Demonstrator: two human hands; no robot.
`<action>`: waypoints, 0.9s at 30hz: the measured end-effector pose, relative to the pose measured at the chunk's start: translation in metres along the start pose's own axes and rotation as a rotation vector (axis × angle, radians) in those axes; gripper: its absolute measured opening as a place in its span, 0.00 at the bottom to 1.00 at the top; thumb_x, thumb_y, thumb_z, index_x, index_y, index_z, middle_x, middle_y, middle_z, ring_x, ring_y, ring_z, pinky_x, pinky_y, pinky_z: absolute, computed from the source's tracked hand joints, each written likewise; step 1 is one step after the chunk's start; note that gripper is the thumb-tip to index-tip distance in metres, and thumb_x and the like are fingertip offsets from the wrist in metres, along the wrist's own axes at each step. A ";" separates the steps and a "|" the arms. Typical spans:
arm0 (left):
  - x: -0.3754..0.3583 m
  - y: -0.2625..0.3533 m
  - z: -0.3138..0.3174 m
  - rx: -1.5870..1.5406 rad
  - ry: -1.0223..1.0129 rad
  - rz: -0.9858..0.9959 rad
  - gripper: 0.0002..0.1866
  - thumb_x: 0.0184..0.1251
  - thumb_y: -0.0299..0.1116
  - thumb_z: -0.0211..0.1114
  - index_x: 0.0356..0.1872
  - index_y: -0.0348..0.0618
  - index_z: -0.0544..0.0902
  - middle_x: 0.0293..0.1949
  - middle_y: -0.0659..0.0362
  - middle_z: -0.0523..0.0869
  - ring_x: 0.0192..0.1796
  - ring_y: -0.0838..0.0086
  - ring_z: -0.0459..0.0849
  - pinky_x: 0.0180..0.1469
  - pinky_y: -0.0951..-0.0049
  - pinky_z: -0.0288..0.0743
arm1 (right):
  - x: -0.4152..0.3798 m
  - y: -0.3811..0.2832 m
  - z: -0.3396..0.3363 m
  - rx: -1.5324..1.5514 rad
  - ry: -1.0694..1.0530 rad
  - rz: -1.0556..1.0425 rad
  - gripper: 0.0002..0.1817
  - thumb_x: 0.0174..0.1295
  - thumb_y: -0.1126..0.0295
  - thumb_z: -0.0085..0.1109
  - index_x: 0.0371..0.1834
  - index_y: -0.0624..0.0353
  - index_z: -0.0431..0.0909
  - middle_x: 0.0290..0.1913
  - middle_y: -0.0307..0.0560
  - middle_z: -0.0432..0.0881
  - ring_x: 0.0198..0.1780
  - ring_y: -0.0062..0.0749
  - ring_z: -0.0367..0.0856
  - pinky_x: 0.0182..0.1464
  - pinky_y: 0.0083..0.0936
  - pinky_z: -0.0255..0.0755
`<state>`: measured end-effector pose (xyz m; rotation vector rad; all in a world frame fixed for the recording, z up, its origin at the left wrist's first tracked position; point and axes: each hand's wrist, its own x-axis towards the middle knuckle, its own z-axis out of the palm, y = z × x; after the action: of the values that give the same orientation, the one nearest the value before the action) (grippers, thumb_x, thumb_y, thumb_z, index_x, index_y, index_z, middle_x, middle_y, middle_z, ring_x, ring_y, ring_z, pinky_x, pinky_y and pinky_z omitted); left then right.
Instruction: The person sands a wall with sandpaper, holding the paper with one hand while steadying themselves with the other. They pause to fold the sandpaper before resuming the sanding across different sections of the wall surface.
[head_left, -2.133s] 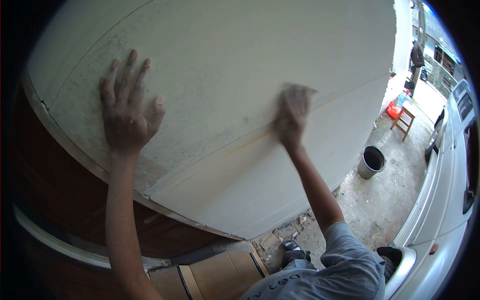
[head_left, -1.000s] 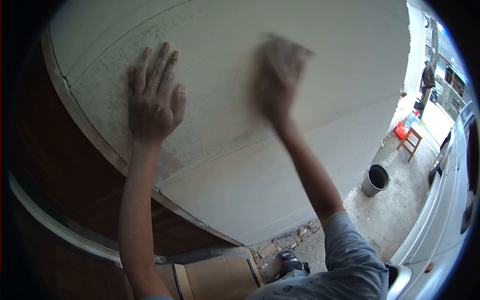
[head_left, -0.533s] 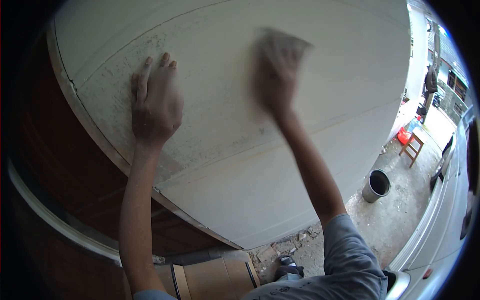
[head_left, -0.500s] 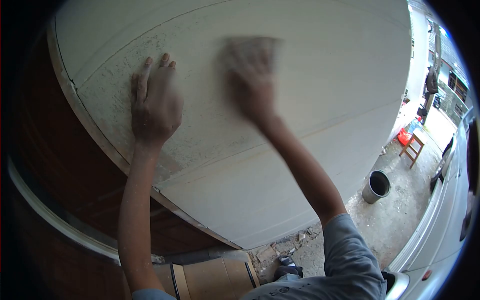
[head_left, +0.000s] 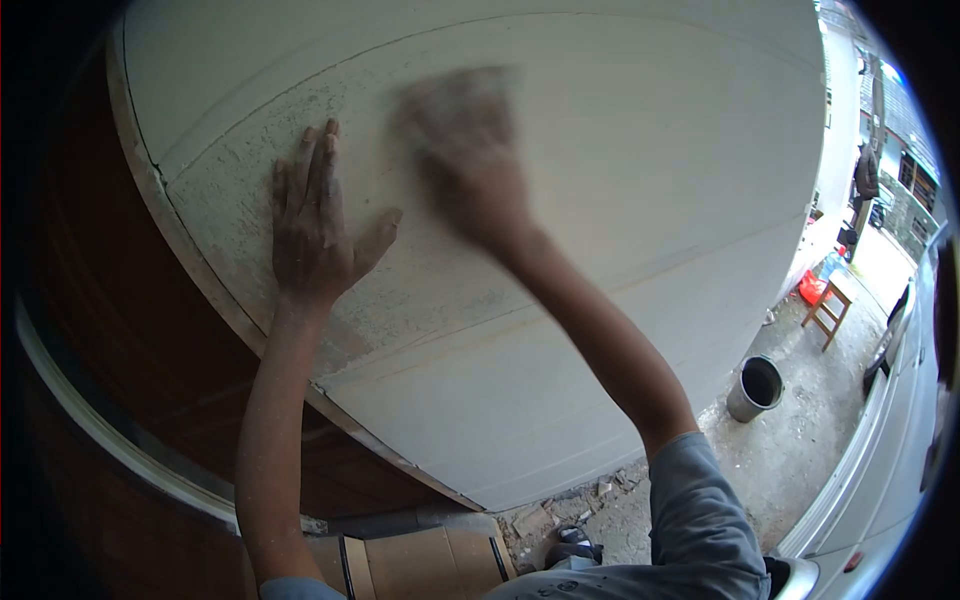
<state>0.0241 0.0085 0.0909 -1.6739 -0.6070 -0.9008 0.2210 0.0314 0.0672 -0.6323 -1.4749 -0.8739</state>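
My left hand (head_left: 315,230) lies flat on the pale wall panel (head_left: 650,150), fingers pointing up and thumb spread to the right. Whitish dust coats its skin. Under and around it the surface is rough and pitted, with a thin crack line above. To the right, my right hand (head_left: 475,185) presses against the smoother part of the panel, smeared by motion. Beneath its fingers is a blurred, flat, straight-edged sheet (head_left: 495,78) that looks like sandpaper; its details cannot be made out.
Dark red-brown wood (head_left: 90,280) borders the panel at left. Below stand a brown box-like surface (head_left: 410,560) and rubble on the ground. At right are a dark bucket (head_left: 757,388), a wooden stool (head_left: 830,308), a red bag (head_left: 813,289) and a light-coloured vehicle (head_left: 880,460).
My right hand has shifted slightly left across the panel. My left hand has flattened, its thumb now stretched out to the right. The view has tilted slightly.
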 end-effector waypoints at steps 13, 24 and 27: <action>0.000 0.002 -0.004 0.000 -0.016 -0.007 0.48 0.57 0.54 0.60 0.72 0.39 0.47 0.71 0.48 0.57 0.72 0.53 0.57 0.71 0.45 0.51 | 0.024 0.086 -0.022 -0.077 0.249 0.044 0.20 0.62 0.69 0.53 0.59 0.55 0.74 0.63 0.46 0.73 0.70 0.50 0.59 0.72 0.43 0.48; 0.001 0.001 -0.005 0.045 -0.017 -0.026 0.48 0.60 0.58 0.57 0.71 0.36 0.48 0.71 0.47 0.57 0.72 0.52 0.58 0.70 0.45 0.53 | 0.038 0.134 -0.069 -0.212 0.348 0.265 0.18 0.61 0.74 0.49 0.54 0.60 0.76 0.57 0.53 0.77 0.63 0.47 0.69 0.68 0.44 0.55; 0.000 0.002 -0.005 0.037 -0.015 -0.028 0.48 0.61 0.59 0.56 0.71 0.35 0.49 0.71 0.47 0.57 0.72 0.52 0.58 0.70 0.46 0.53 | 0.042 0.087 -0.017 -0.038 0.226 0.073 0.20 0.60 0.71 0.52 0.58 0.54 0.75 0.63 0.55 0.72 0.69 0.52 0.61 0.73 0.50 0.39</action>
<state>0.0244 0.0031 0.0905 -1.6442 -0.6543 -0.8926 0.2969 0.0618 0.1214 -0.5914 -1.2274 -0.8882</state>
